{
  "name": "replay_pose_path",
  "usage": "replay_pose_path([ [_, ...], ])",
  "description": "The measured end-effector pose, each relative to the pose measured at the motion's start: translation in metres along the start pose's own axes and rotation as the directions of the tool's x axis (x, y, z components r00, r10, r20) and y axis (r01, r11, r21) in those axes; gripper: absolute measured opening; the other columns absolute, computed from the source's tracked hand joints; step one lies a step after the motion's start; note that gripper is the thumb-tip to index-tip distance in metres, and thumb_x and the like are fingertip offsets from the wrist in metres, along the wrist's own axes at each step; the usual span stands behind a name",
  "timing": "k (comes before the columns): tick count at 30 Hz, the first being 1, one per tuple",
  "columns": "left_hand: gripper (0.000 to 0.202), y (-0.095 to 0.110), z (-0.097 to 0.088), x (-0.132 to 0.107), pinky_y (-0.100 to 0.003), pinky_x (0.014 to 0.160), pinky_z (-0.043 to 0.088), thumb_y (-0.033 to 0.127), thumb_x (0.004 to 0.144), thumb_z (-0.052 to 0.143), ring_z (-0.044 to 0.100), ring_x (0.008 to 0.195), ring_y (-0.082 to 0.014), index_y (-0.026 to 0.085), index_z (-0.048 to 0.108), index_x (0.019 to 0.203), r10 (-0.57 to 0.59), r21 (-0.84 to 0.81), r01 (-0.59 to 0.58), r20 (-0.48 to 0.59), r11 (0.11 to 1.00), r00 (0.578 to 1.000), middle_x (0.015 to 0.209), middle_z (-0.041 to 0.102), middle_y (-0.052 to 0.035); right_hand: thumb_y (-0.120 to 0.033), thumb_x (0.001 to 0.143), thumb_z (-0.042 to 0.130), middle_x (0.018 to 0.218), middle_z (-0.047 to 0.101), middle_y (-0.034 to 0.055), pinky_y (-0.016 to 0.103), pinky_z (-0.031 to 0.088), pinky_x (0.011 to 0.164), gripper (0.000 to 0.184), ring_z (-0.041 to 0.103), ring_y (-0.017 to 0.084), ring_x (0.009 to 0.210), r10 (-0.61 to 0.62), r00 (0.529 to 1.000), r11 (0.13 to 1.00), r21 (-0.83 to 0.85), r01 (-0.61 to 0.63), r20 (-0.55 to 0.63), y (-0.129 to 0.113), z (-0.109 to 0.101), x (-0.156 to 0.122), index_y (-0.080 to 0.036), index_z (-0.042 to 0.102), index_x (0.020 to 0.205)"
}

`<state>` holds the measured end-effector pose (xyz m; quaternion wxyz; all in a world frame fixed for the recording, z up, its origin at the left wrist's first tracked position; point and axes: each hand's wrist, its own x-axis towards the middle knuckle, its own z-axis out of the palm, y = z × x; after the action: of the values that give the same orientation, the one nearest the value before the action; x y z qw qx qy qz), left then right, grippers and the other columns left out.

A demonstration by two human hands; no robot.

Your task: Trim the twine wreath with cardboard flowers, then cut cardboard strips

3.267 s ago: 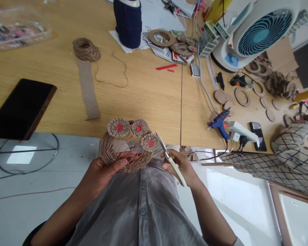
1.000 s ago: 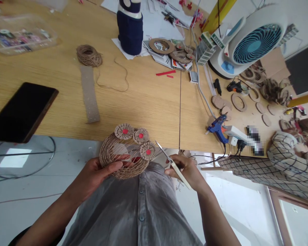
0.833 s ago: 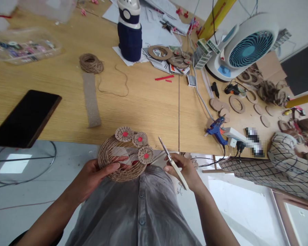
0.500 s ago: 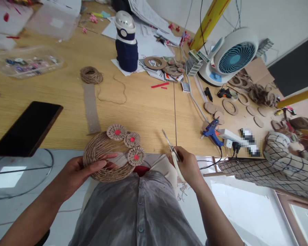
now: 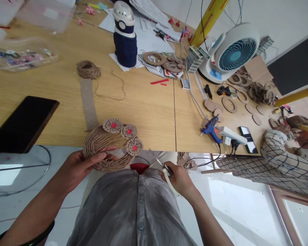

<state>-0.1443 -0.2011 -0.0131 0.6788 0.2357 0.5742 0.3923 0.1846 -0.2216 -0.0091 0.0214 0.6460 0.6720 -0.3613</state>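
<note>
A twine-wrapped ring [image 5: 92, 141] with three pleated rosettes [image 5: 129, 131] on its right side, each with a red centre, is gripped by my left hand [image 5: 78, 167]. My thumb lies over the ring and the fingers pass through its opening. It is held at the table's front edge, above my lap. My right hand [image 5: 178, 177] is closed round the white-handled scissors [image 5: 157, 158], whose blades point up and left toward the rosettes without touching them. Beyond the ring lie a brown strip [image 5: 88, 102] and a ball of twine [image 5: 88, 69] with a loose tail.
A black phone [image 5: 24, 123] lies left on the table [image 5: 143, 112]. Farther back stand a blue bottle [image 5: 125, 44] and a white fan [image 5: 233, 54]. To the right are a blue glue gun [image 5: 212, 130], a power strip [image 5: 232, 135], cardboard rings [image 5: 229, 104] and a person's checked sleeve [image 5: 277, 147].
My right hand has moved down and left, bringing the scissors off the table edge and nearer the ring. The ring has shifted slightly up and tilted in my left hand.
</note>
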Motion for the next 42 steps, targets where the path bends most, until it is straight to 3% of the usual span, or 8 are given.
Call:
replay_pose_path([
  [8, 0.036, -0.002, 0.000, 0.001, -0.027, 0.085, 0.057, 0.040, 0.071, 0.088, 0.074, 0.090, -0.0213, 0.024, 0.082, 0.103, 0.027, -0.028, -0.026, 0.032, 0.999, 0.999, 0.087, 0.083, -0.0046, -0.034, 0.083, 0.071, 0.076, 0.074, 0.0053, 0.026, 0.033, 0.060, 0.015, 0.065, 0.021, 0.068, -0.031, 0.996, 0.993, -0.108, 0.040, 0.087, -0.003, -0.012, -0.003, -0.021, 0.069, 0.087],
  [15, 0.047, 0.000, 0.003, 0.001, -0.035, 0.088, 0.056, 0.047, 0.068, 0.087, 0.074, 0.094, -0.0283, 0.020, 0.082, 0.106, 0.020, 0.030, -0.020, 0.006, 0.999, 1.000, 0.086, 0.082, -0.0087, -0.034, 0.080, 0.073, 0.067, 0.064, -0.0008, 0.026, 0.036, 0.059, 0.015, 0.054, 0.015, 0.061, -0.028, 1.000, 0.990, 0.137, 0.028, -0.003, 0.002, -0.009, -0.005, -0.021, 0.068, 0.088],
  [20, 0.046, 0.007, 0.010, 0.002, -0.038, 0.093, 0.055, 0.049, 0.072, 0.085, 0.074, 0.095, -0.0280, 0.019, 0.082, 0.107, 0.030, 0.099, -0.043, 0.127, 0.994, 0.991, 0.089, 0.082, -0.0098, -0.047, 0.080, 0.076, 0.069, 0.059, -0.0019, 0.026, 0.044, 0.061, 0.035, 0.053, 0.013, 0.062, -0.106, 0.983, 0.760, 0.625, 0.177, -0.150, -0.008, -0.021, 0.008, -0.019, 0.064, 0.096],
  [25, 0.046, 0.019, 0.018, 0.003, -0.032, 0.090, 0.055, 0.046, 0.078, 0.082, 0.075, 0.087, -0.0234, 0.017, 0.080, 0.113, 0.089, 0.179, -0.135, 0.244, 0.975, 0.966, 0.087, 0.082, -0.0098, -0.061, 0.082, 0.070, 0.073, 0.063, 0.0005, 0.030, 0.052, 0.063, 0.046, 0.060, 0.015, 0.064, -0.072, 0.969, 0.554, 0.798, 0.237, -0.237, -0.043, -0.039, 0.031, -0.020, 0.061, 0.098],
  [29, 0.046, 0.025, 0.015, 0.001, -0.034, 0.082, 0.058, 0.044, 0.073, 0.086, 0.076, 0.081, -0.0250, 0.013, 0.081, 0.107, 0.226, 0.072, -0.238, 0.139, 0.969, 0.964, 0.079, 0.081, -0.0094, -0.063, 0.079, 0.073, 0.077, 0.066, 0.0011, 0.030, 0.054, 0.061, 0.048, 0.062, 0.015, 0.064, -0.065, 0.978, 0.539, 0.818, 0.200, -0.197, -0.042, -0.032, 0.032, -0.020, 0.061, 0.100],
  [32, 0.045, 0.023, 0.012, 0.000, -0.035, 0.078, 0.058, 0.043, 0.071, 0.088, 0.076, 0.081, -0.0272, 0.013, 0.081, 0.104, 0.202, 0.038, -0.206, 0.088, 0.978, 0.975, 0.078, 0.081, -0.0098, -0.060, 0.081, 0.073, 0.075, 0.066, 0.0007, 0.031, 0.054, 0.063, 0.046, 0.063, 0.016, 0.065, -0.048, 0.988, 0.582, 0.800, 0.149, -0.149, -0.030, -0.023, 0.026, -0.020, 0.062, 0.101],
  [38, 0.044, 0.018, 0.020, 0.000, -0.033, 0.078, 0.058, 0.045, 0.074, 0.085, 0.074, 0.077, -0.0226, 0.013, 0.081, 0.104, 0.150, 0.081, -0.170, 0.209, 0.982, 0.966, 0.079, 0.081, -0.0100, -0.056, 0.084, 0.072, 0.076, 0.067, 0.0009, 0.031, 0.054, 0.065, 0.040, 0.063, 0.015, 0.064, -0.049, 0.982, 0.556, 0.812, 0.177, -0.180, -0.028, -0.022, 0.024, -0.020, 0.062, 0.101],
  [42, 0.045, 0.019, 0.024, 0.004, -0.035, 0.081, 0.059, 0.045, 0.076, 0.083, 0.076, 0.082, -0.0258, 0.013, 0.081, 0.107, 0.073, 0.129, -0.116, 0.301, 0.985, 0.951, 0.081, 0.081, -0.0125, -0.057, 0.083, 0.072, 0.079, 0.068, 0.0021, 0.032, 0.056, 0.067, 0.042, 0.064, 0.016, 0.068, -0.050, 0.983, 0.496, 0.850, 0.179, -0.178, -0.037, -0.027, 0.029, -0.020, 0.062, 0.102],
])
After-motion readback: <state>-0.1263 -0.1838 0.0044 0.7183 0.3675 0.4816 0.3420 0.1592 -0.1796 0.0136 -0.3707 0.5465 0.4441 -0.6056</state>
